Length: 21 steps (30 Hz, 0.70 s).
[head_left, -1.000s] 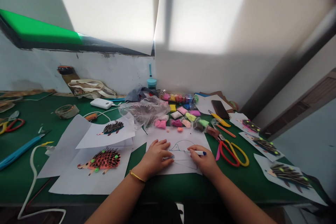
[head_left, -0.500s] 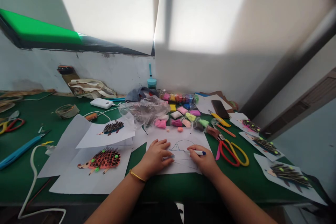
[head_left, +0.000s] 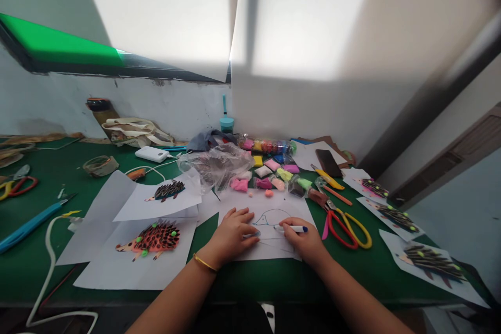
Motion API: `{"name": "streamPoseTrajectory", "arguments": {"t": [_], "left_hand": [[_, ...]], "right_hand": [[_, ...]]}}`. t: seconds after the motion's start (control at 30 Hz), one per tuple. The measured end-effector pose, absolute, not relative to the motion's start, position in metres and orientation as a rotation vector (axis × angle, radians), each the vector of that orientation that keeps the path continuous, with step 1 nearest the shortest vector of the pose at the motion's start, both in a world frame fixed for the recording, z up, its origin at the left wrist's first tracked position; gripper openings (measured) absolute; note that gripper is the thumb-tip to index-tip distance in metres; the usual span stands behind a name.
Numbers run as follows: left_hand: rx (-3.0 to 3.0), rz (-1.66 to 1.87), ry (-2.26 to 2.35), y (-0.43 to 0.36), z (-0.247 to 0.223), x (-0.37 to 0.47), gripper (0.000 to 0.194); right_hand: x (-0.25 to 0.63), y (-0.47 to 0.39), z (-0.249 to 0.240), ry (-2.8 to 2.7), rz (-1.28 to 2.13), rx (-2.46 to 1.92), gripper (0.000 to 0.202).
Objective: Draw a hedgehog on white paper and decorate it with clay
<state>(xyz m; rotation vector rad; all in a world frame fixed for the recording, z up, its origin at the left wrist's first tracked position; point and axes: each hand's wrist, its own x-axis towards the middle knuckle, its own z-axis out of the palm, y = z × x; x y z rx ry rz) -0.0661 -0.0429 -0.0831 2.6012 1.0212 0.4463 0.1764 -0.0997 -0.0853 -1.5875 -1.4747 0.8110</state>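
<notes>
My right hand (head_left: 303, 240) grips a white marker with a blue end (head_left: 297, 229), its tip on a sheet of white paper (head_left: 238, 251). A blue outline of a hedgehog (head_left: 271, 211), with a pointed snout and rounded back, is drawn on that sheet. My left hand (head_left: 230, 234) lies on the paper's left part, fingers stretched out. By its thumb sits a small bluish, see-through thing (head_left: 257, 233) that I cannot make out. Just beyond the drawing, small pink lumps of clay (head_left: 269, 193) rest on the sheet's far edge.
To the left lie finished hedgehog pictures (head_left: 158, 240) and a blue craft knife (head_left: 33, 225). Red-and-yellow scissors (head_left: 344, 229) lie right of the paper. Clay packets (head_left: 263, 171) and a plastic bag (head_left: 219, 164) are behind it. More hedgehog pictures (head_left: 430, 263) line the right edge.
The marker's tip has shifted slightly down along the underside of the hedgehog outline, with a short mark there. My left hand stays in place.
</notes>
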Motion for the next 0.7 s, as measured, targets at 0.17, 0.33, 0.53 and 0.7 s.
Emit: {"name": "streamPoseTrajectory", "arguments": {"t": [0.17, 0.33, 0.53, 0.7], "left_hand": [[2.601, 0.461, 1.02, -0.043, -0.0826, -0.0653, 0.019], [2.601, 0.438, 1.023, -0.0428, -0.0825, -0.0653, 0.019], [2.594, 0.438, 1.029, -0.0427, -0.0831, -0.0656, 0.019], [2.593, 0.435, 1.03, -0.0421, -0.0834, -0.0659, 0.02]], "right_hand": [[0.1772, -0.099, -0.0888, -1.466, 0.808, -1.591, 0.029], [0.1759, -0.0996, -0.086, -1.458, 0.833, -1.605, 0.029], [0.1749, -0.1009, -0.0822, -1.458, 0.823, -1.588, 0.029], [0.1752, -0.1014, -0.0829, -1.46, 0.838, -1.584, 0.03]]}}
